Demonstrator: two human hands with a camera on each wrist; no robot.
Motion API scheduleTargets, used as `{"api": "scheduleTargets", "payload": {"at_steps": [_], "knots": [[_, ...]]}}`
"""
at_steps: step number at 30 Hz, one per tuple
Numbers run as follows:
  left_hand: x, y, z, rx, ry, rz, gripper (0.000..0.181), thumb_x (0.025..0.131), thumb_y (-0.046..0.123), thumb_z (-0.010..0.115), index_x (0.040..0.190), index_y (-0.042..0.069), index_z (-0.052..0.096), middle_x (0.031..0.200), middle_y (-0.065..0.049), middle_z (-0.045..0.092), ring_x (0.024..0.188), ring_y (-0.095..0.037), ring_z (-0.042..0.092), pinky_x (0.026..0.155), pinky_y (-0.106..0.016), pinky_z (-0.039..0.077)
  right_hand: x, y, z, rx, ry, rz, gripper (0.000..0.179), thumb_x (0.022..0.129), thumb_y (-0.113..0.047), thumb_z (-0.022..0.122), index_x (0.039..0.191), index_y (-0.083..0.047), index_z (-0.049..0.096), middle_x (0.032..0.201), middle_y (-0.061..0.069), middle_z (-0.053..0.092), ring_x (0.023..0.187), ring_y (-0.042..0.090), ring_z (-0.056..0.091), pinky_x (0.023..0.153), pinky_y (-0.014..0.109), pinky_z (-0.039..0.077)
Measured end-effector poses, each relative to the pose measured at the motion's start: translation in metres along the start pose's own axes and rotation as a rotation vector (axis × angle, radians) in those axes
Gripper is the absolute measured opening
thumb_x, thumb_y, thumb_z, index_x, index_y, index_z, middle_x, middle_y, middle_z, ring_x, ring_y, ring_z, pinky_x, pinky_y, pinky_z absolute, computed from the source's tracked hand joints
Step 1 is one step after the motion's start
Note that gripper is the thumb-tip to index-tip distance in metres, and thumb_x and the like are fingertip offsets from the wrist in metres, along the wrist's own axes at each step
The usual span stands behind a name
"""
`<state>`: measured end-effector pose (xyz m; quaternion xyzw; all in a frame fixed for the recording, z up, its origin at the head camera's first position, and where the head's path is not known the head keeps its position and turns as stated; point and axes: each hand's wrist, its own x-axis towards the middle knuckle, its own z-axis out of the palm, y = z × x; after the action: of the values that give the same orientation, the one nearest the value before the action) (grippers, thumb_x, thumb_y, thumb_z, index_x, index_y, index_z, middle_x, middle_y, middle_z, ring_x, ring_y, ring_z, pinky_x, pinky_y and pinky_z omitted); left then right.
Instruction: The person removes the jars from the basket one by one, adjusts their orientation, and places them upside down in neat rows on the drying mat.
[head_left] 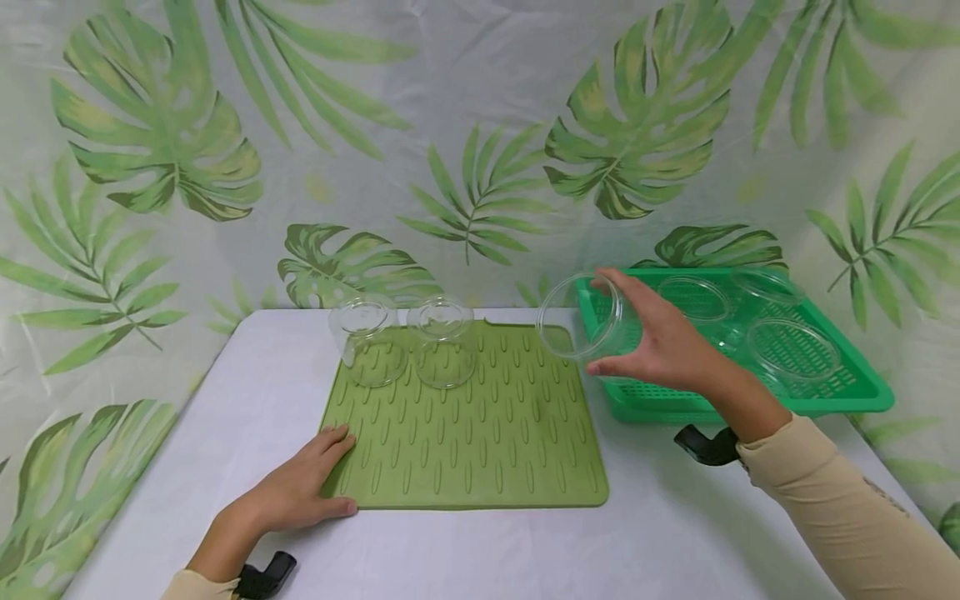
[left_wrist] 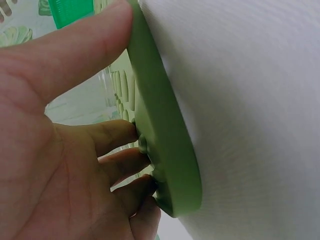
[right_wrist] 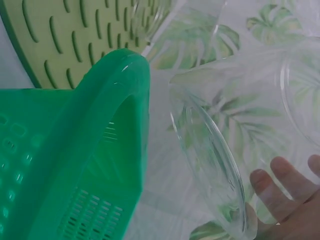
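My right hand [head_left: 663, 342] grips a clear glass [head_left: 581, 318], thumb below and fingers above, tilted on its side in the air between the mat and the basket. In the right wrist view the glass [right_wrist: 225, 125] has a thick rounded rim, with fingertips seen through its wall. My left hand [head_left: 296, 487] rests at the left front edge of the green ribbed mat [head_left: 480, 442], its thumb along the near edge. Two more clear glasses, one at the left [head_left: 369, 346] and one beside it [head_left: 442, 346], stand at the mat's far left.
A green perforated basket [head_left: 862, 392] stands at the right, with clear glasses [head_left: 793, 350] in it. Under everything lies a white tablecloth [head_left: 465, 550]. Behind the table hangs a leaf-patterned cloth [head_left: 480, 83].
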<state>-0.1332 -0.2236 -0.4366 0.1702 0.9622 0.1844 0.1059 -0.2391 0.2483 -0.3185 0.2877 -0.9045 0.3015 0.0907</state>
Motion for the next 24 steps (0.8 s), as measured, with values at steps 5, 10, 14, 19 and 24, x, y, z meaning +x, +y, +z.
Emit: {"api": "scheduleTargets", "payload": {"at_steps": [5,10,14,19,24], "knots": [[0.000,0.000,0.000,-0.008,-0.015,-0.010,0.092,0.081,0.046,0.078,0.149,-0.002,0.039,0.159,-0.023,0.031,0.147,-0.050,0.025,0.113,-0.062,0.034,0.001,-0.001,0.002,0.008,0.004,-0.014,0.110,0.070,-0.032,0.091,0.158,-0.025,0.023,0.153,0.011,0.045,0.146,0.037,0.035,0.109,0.065,0.035],[0.001,-0.001,0.000,-0.010,-0.016,-0.012,0.093,0.081,0.047,0.077,0.150,-0.002,0.038,0.160,-0.023,0.029,0.147,-0.050,0.024,0.114,-0.062,0.033,0.002,-0.003,0.002,0.008,0.014,-0.003,0.109,0.070,-0.032,0.091,0.157,-0.023,0.026,0.153,0.009,0.045,0.146,0.036,0.035,0.109,0.065,0.035],[0.001,0.001,-0.004,-0.021,-0.017,-0.017,0.091,0.082,0.045,0.077,0.150,-0.002,0.037,0.160,-0.023,0.028,0.147,-0.050,0.024,0.114,-0.063,0.032,0.004,-0.006,0.002,-0.014,0.019,0.014,0.109,0.070,-0.034,0.091,0.157,-0.023,0.027,0.155,0.007,0.042,0.146,0.036,0.035,0.108,0.065,0.036],[-0.006,0.013,-0.018,-0.010,0.023,-0.018,0.075,0.088,0.035,0.074,0.146,-0.003,0.045,0.154,-0.024,0.040,0.143,-0.047,0.036,0.112,-0.061,0.037,0.006,-0.009,0.003,-0.063,0.028,-0.003,0.111,0.070,-0.037,0.090,0.158,-0.024,0.024,0.159,0.010,0.037,0.146,0.039,0.034,0.109,0.066,0.036],[-0.019,0.043,-0.043,0.029,0.152,0.094,0.057,0.093,0.033,0.068,0.142,0.007,0.053,0.143,-0.013,0.057,0.134,-0.037,0.053,0.107,-0.054,0.046,0.006,-0.013,0.006,-0.091,0.058,-0.036,0.111,0.068,-0.034,0.092,0.157,-0.019,0.028,0.157,0.015,0.039,0.143,0.042,0.036,0.109,0.068,0.034]]}}
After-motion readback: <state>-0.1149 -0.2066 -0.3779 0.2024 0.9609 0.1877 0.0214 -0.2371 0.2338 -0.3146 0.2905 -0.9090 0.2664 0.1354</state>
